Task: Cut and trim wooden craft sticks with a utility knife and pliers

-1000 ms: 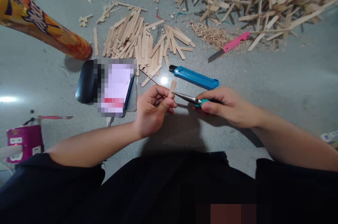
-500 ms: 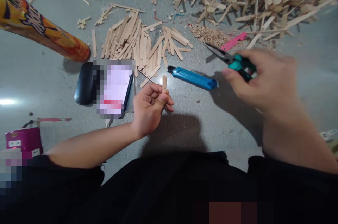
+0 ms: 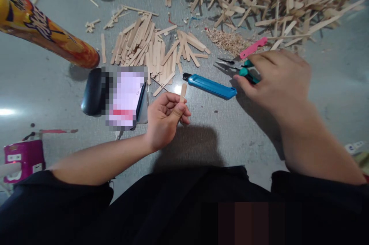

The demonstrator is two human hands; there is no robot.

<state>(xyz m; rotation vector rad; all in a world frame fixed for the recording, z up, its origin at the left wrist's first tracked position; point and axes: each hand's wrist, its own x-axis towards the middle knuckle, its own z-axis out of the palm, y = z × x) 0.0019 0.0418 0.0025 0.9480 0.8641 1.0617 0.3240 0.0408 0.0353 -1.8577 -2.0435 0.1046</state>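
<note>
Stick (image 3: pixel 183 91) base covered, pliers (image 3: pixel 243 72) partly hidden

I'm at what looks like a makeshift craft workspace: wooden sticks (image 3: pixel 135 41), wood shavings (image 3: pixel 227 42) and a blue cutter (image 3: pixel 211 86) on my counter (image 3: pixel 340 83).

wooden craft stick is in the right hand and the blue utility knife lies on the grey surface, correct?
Wrong hand: the head view shows the left hand pinching the wooden craft stick. The blue utility knife does lie on the grey surface.
</note>
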